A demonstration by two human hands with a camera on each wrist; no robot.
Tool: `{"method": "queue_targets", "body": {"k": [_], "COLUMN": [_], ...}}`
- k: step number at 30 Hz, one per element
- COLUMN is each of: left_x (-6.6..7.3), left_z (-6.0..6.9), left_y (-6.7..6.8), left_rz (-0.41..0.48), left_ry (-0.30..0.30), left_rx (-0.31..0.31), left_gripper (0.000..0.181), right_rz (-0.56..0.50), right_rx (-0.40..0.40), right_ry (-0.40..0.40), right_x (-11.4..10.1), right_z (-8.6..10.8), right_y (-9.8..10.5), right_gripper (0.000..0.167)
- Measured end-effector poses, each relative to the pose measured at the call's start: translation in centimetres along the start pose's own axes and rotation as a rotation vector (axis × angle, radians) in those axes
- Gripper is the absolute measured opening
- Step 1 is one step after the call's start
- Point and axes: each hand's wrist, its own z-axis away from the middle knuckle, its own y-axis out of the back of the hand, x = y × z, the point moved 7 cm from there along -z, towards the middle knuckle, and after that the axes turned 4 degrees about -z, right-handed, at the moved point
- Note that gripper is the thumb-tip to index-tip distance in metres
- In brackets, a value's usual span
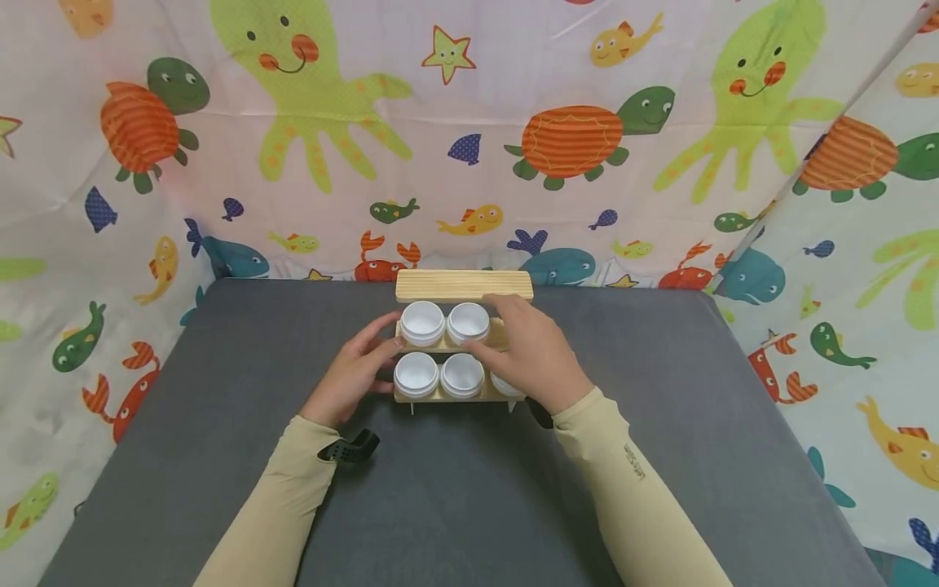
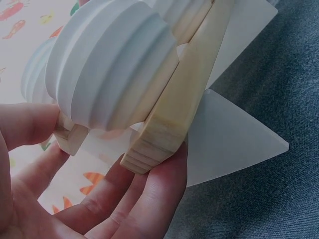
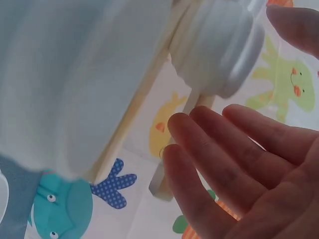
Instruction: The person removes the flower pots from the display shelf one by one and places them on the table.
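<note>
A small tiered wooden rack (image 1: 464, 285) with clear supports stands on the grey table, its top board bare. On its middle shelf sit two white ribbed cups, one left (image 1: 422, 324) and one right (image 1: 468, 324). The lowest shelf carries a left cup (image 1: 416, 374), a middle cup (image 1: 462, 376) and a right one partly hidden by my right hand. My left hand (image 1: 352, 367) holds the rack's left end, fingers (image 2: 164, 189) bent against a shelf end. My right hand (image 1: 531, 346) hovers over the right side, fingers (image 3: 234, 164) extended, near the middle shelf's right cup.
The grey tabletop (image 1: 455, 497) spreads around the rack. A curtain (image 1: 469, 179) printed with sea animals hangs behind it and along both sides. Dark straps, one marked band (image 1: 350, 447) on the left, circle both wrists over beige sleeves.
</note>
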Motion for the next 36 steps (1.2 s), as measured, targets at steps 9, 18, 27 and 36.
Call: {"method": "queue_targets", "body": {"k": [9, 18, 27, 36], "left_x": [0.4, 0.1, 0.7, 0.4], "left_z": [-0.2, -0.3, -0.2, -0.1], "left_y": [0.0, 0.1, 0.1, 0.2], "left_rz": [-0.001, 0.003, -0.003, 0.013], "left_ry": [-0.002, 0.001, 0.004, 0.014], "left_rx": [-0.002, -0.003, 0.002, 0.007], "left_gripper": [0.055, 0.057, 0.056, 0.055], "right_rz": [-0.008, 0.039, 0.055, 0.042], "right_rx": [0.014, 0.037, 0.046, 0.028], "right_ry": [-0.035, -0.048, -0.043, -0.046], "right_x": [-0.7, -1.4, -1.7, -1.6], "right_z": [-0.6, -1.2, -1.5, -1.5], "right_y": [-0.7, -1.1, -1.0, -1.1], "right_gripper": [0.069, 0.072, 0.071, 0.068]}}
